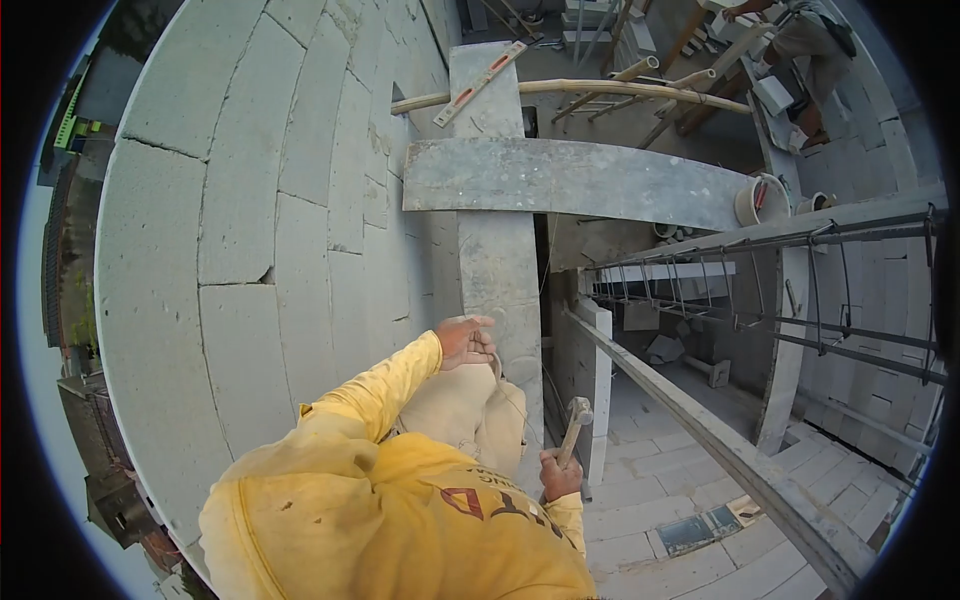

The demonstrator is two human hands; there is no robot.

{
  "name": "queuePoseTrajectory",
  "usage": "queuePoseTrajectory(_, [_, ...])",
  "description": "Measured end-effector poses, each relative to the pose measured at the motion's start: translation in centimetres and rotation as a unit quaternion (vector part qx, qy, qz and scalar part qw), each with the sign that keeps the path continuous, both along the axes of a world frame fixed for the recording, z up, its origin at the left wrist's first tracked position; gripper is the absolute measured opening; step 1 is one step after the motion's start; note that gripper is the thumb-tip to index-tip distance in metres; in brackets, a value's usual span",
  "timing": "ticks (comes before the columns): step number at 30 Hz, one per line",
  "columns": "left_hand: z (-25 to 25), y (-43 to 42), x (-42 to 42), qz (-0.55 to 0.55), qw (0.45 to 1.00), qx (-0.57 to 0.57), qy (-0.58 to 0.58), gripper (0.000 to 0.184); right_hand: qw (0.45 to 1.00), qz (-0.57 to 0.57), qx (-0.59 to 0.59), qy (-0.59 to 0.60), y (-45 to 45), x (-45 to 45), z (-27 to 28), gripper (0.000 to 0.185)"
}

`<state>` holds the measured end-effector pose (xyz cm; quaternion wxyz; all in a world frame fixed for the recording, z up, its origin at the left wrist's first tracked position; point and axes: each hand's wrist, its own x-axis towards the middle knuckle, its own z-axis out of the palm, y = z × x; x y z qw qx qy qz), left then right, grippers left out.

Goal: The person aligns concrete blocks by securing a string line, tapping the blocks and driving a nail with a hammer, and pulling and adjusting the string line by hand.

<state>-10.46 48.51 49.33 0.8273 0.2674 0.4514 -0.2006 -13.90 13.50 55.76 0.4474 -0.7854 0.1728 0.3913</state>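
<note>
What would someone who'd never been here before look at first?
Probably the bright yellow shirt at the bottom, with the right hand beside it gripping a hammer. Next, the huge pale block wall filling the left side. Near the top, the level with red marks stands out against the grey boards.

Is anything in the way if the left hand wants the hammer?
Maybe the bent knees, beside the left hand on the hammer's side. The right hand is already round the handle.
</note>
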Motion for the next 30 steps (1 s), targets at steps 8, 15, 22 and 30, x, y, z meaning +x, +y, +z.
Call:
queuePoseTrajectory(8, [4.6,1.2,-1.1,-0.114,0.992,-0.014,-0.058,0.046,0.999,0.046,0.003,-0.003,-3.4,-0.2,-1.6,0.021])
queuePoseTrajectory(15, [-0.6,4.7,-1.2,-0.266,0.952,0.154,-0.009,0.053,0.999,-0.004,0.005,0.041,-4.2,-0.3,-5.7,0.017])
queuePoseTrajectory(22, [-4.1,12.2,4.0,-0.257,0.952,0.159,0.048,0.077,0.962,-0.194,0.078,0.176,1.7,3.5,-6.4,0.009])
queuePoseTrajectory(30, [-24.6,27.6,15.0,-0.310,0.837,0.425,0.152,0.065,0.902,-0.342,0.132,0.226,15.3,12.2,-14.5,0.010])
